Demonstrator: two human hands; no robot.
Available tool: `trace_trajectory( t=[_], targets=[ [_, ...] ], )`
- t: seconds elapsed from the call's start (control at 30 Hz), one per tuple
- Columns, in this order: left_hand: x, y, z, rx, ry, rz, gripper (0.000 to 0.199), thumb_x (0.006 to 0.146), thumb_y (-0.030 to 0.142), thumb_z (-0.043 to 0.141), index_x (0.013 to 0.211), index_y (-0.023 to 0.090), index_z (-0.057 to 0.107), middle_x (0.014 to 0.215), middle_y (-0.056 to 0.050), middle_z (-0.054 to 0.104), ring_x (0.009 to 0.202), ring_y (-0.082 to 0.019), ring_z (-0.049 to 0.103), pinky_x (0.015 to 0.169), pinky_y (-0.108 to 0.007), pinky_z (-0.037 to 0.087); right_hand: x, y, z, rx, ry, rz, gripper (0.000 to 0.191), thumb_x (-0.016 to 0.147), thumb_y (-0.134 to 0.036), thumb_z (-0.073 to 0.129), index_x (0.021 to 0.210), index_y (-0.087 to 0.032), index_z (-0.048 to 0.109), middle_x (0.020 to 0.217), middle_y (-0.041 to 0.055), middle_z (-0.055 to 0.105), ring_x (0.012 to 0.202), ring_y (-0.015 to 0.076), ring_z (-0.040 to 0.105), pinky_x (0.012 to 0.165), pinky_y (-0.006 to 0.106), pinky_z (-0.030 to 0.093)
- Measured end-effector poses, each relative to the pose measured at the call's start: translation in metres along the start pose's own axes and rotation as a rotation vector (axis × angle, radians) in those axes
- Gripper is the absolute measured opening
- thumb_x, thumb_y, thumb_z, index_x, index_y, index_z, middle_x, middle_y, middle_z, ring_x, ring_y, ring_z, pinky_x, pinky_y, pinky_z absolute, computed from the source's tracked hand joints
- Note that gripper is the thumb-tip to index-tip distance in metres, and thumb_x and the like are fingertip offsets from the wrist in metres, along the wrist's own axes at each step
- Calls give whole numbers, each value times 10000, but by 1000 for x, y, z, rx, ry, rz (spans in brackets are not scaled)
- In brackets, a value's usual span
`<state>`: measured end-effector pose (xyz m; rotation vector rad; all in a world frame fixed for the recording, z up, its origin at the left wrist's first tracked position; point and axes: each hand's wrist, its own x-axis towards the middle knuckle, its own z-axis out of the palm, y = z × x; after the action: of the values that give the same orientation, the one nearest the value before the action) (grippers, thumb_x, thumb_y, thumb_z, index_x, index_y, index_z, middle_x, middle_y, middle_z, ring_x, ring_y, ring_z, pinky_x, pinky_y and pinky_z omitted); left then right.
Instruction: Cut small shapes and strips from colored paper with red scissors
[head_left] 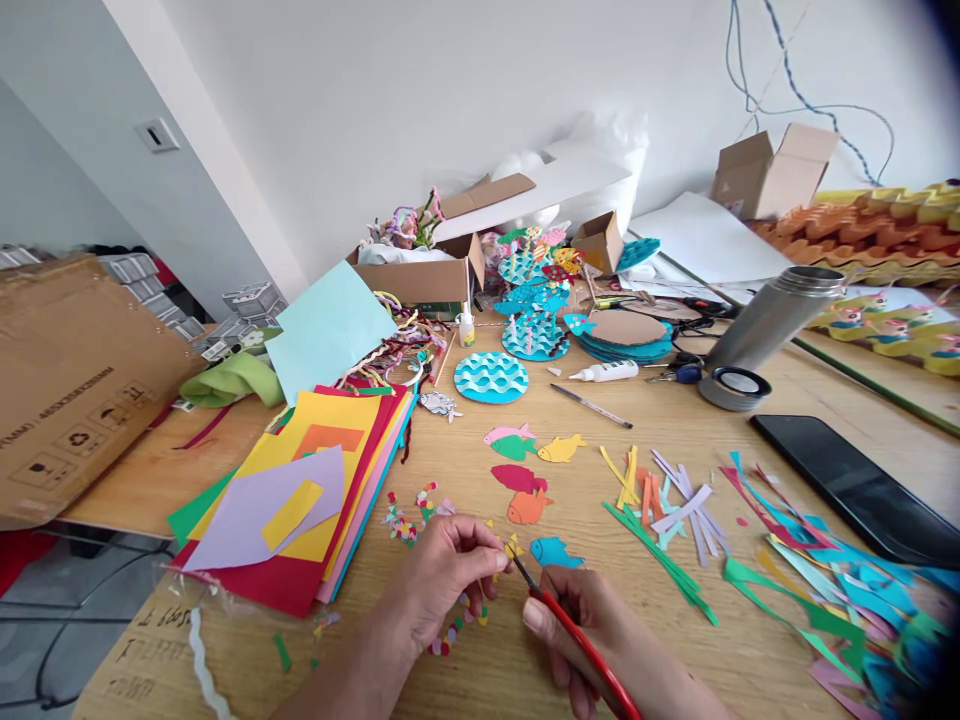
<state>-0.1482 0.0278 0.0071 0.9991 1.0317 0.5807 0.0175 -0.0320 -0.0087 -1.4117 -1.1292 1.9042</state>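
Observation:
My right hand (574, 625) is closed around a slim red-handled tool (574, 632) with a narrow dark tip; its exact kind is unclear. The tip points at tiny yellow paper bits (514, 546) beside my left fingertips. My left hand (461, 565) pinches thumb against forefinger, and whatever is between them is too small to name. Just beyond lie paper fish: a blue fish (556, 553), an orange fish (529, 506), a red fish (517, 478), a yellow fish (561, 449) and a green fish (513, 447). Colored paper dots (405, 525) are scattered around my left hand.
Stacked colored paper (255, 510) lies left. Paper strips (694, 510) and scraps (862, 600) spread right, near a black phone (847, 490) and open steel flask (776, 320). A wavy blue disc (491, 376), glue bottle (606, 371) and brush (592, 405) are farther back.

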Motion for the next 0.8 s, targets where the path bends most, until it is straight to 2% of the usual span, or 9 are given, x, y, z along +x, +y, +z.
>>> trace_trajectory(
  t=[0.7,0.8],
  targets=[
    [-1,0,1,12,9,-10,128,655,262,645,643,138,616,510,12,580,383,-70,444,336,-177,321,-1,-2,-1,-46,-5,15,536,653,-680,615,692,-215,351,402,-92,488,260,32,410,269,122,274],
    [-1,1,2,-2,8,-8,130,646,259,650,640,134,616,570,-5,616,407,-72,467,338,-176,330,-2,-3,0,-47,-2,20,534,655,-681,612,690,-217,351,401,-93,484,256,31,403,267,122,259]
  ],
)
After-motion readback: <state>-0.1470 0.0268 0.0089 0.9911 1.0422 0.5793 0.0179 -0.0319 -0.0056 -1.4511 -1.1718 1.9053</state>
